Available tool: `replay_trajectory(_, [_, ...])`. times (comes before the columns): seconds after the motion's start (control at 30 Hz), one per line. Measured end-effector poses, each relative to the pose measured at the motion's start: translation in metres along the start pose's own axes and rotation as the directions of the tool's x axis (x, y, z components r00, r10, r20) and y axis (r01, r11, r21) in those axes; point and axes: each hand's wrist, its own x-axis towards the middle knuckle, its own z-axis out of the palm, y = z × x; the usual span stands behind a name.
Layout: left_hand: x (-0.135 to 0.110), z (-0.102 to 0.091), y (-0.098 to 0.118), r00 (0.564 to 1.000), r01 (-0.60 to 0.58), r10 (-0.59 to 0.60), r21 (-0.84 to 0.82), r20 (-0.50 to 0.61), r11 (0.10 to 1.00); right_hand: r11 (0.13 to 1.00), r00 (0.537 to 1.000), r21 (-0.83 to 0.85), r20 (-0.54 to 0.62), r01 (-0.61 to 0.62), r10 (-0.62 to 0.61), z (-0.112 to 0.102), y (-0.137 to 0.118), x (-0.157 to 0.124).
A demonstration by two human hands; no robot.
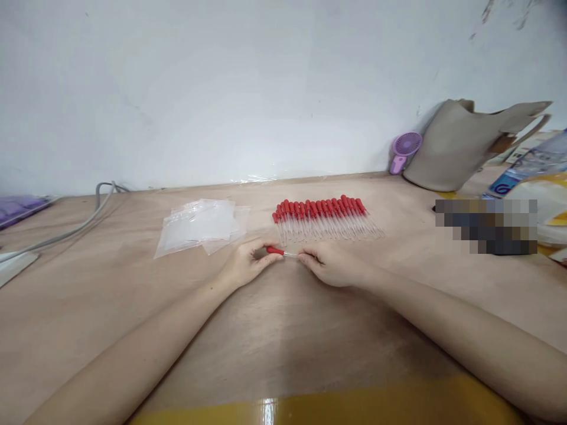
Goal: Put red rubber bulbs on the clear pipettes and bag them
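Note:
A single glass dropper with a red rubber bulb point(275, 251) lies level between my two hands, just above the wooden table point(283, 330). My left hand point(245, 264) pinches its red bulb end. My right hand point(330, 264) pinches its clear glass tip. Just behind my hands lies a row of several more red-bulb droppers point(325, 217), side by side with bulbs pointing away. A loose pile of small clear plastic bags point(201, 226) lies to the left of that row.
A beige handbag point(460, 146) and a small purple hand fan point(404, 150) stand against the white wall at the back right. A plastic bottle point(529, 165) and packaging sit at the right edge. A grey cable point(71, 230) runs along the left. Yellow tape point(336, 407) edges the table front.

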Motion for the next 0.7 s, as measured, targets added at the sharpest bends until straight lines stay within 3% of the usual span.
replay_trajectory(0.1, [0.0,-0.003,-0.004,0.999,0.028,-0.02,0.163,-0.05,0.986,0.95,0.979,0.24,0.052,-0.202,0.195,-0.005,0.009,0.001])
replay_trajectory(0.2, [0.001,-0.002,-0.007,0.994,0.082,-0.1,0.312,0.042,0.947,0.822,0.923,0.447,0.021,-0.352,0.384,-0.011,0.028,0.009])
replay_trajectory(0.3, [0.003,0.001,-0.006,0.961,0.118,-0.216,0.451,0.172,0.885,0.876,0.856,0.297,-0.245,-0.38,0.455,-0.017,0.041,0.023])
replay_trajectory(0.4, [0.004,0.002,-0.003,0.905,0.142,-0.329,0.539,0.269,0.83,0.883,0.77,0.072,-0.461,-0.463,0.441,-0.017,0.044,0.04])
replay_trajectory(0.53, [0.005,-0.001,0.0,0.854,0.162,-0.394,0.547,0.339,0.821,0.856,0.753,-0.088,-0.527,-0.51,0.394,-0.003,0.04,0.062])
replay_trajectory(0.7, [0.005,-0.002,0.0,0.854,0.163,-0.397,0.554,0.335,0.816,0.814,0.762,-0.21,-0.531,-0.542,0.37,0.013,0.041,0.074])
